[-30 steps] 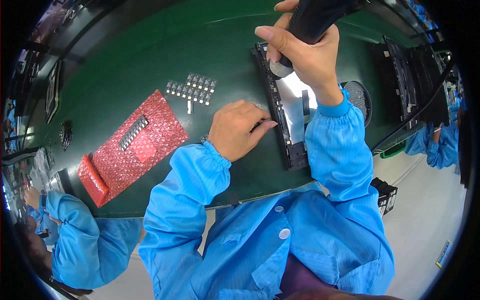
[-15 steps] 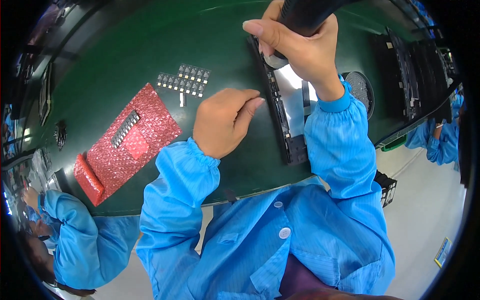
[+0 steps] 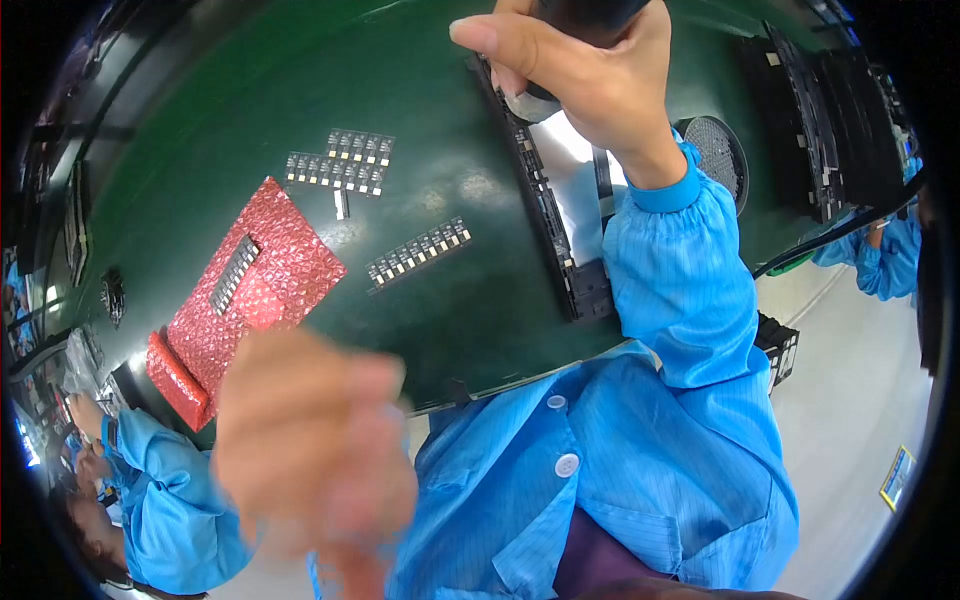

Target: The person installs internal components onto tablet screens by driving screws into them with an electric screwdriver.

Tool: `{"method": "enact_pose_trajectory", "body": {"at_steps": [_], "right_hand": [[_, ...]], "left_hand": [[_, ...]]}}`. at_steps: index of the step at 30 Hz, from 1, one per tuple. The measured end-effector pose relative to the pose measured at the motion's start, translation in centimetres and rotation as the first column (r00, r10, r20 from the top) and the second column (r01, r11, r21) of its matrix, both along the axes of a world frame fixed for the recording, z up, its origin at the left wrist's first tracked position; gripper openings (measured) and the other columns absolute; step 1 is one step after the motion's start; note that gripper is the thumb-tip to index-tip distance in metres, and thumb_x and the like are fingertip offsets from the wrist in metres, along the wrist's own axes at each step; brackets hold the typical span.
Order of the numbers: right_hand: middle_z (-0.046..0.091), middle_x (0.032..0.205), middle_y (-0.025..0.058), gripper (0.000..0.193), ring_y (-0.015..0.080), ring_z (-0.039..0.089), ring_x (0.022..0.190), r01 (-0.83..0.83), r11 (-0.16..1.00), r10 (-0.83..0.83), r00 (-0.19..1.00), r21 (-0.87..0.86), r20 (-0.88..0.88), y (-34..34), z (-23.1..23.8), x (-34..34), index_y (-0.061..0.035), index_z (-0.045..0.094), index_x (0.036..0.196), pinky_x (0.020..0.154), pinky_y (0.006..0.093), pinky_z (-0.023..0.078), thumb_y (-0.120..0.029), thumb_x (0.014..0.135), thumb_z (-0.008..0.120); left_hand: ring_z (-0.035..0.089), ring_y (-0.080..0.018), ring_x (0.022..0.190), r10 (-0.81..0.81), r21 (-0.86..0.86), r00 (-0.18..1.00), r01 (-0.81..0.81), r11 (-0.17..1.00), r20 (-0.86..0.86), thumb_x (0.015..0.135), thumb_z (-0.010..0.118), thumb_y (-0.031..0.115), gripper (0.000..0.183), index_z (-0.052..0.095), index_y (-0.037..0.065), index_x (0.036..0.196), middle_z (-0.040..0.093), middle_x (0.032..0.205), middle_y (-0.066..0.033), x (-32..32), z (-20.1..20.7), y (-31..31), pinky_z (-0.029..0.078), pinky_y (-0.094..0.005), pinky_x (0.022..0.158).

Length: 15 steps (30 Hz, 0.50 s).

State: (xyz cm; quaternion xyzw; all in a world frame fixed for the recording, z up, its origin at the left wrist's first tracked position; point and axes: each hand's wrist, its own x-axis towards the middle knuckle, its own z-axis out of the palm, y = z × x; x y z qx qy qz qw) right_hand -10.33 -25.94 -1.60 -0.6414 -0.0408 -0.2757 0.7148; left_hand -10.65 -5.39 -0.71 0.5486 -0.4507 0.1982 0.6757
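Closest to us is our left hand (image 3: 315,440), blurred, in front of the near edge of the green table (image 3: 480,335); we cannot tell how wide its fingers stand or whether they hold anything. Beyond it, on the table, lies a red bubble-wrap bag (image 3: 305,240) bearing a short strip of small parts (image 3: 235,275). Right of the bag we see a longer strip (image 3: 420,252), touched by neither hand. The long dark frame (image 3: 590,290) with its shiny panel (image 3: 570,180) lies under our right hand (image 3: 620,90), whose fingers are wrapped around a black tool (image 3: 590,20). Farther left are clustered strips (image 3: 345,160).
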Motion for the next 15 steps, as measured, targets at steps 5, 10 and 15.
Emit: {"method": "enact_pose_trajectory", "body": {"at_steps": [5, 10, 15], "right_hand": [[0.056, 0.058, 0.0025, 0.034, 0.0066, 0.052, 0.046, -0.029, 0.984, 0.067, 0.974, -0.177, 0.214, -0.1, -0.4, 1.1, 0.0023, 0.051, 0.099, 0.043, 0.0195, 0.037, 0.001, 0.074, 0.073], [0.056, 0.058, 0.0027, 0.034, 0.0070, 0.052, 0.046, -0.051, 0.950, 0.216, 0.823, -0.310, 0.525, -2.1, -2.1, 2.9, 0.0022, 0.051, 0.099, 0.043, 0.0200, 0.038, 0.001, 0.074, 0.074], [0.055, 0.058, 0.0020, 0.039, 0.0074, 0.052, 0.046, 0.022, 0.999, -0.020, 0.999, 0.043, -0.038, 0.1, 0.0, -0.3, 0.0030, 0.050, 0.104, 0.043, 0.0202, 0.039, 0.002, 0.073, 0.074]], "left_hand": [[-0.002, -0.0258, 0.141, 0.523, -0.297, 0.764, -0.435, 0.850, 0.378, 0.089, 0.031, 0.029, 0.062, 0.011, 0.013, 0.146, 0.002, 0.153, -0.0108, -2.5, 2.9, 0.5, -0.005, -0.0500, 0.110], [-0.005, -0.0248, 0.141, 0.539, -0.117, 0.670, -0.567, 0.816, 0.512, 0.084, 0.047, 0.025, 0.077, 0.008, -0.004, 0.143, 0.002, 0.151, -0.0205, -5.4, 1.8, 1.1, -0.012, -0.0392, 0.112], [0.042, -0.0297, 0.119, 0.161, -0.043, 0.876, -0.159, 0.986, 0.454, 0.077, 0.057, 0.017, 0.053, 0.041, -0.006, 0.122, 0.039, 0.129, -0.0241, -6.4, 0.4, -0.2, 0.032, -0.0404, 0.102]]}}
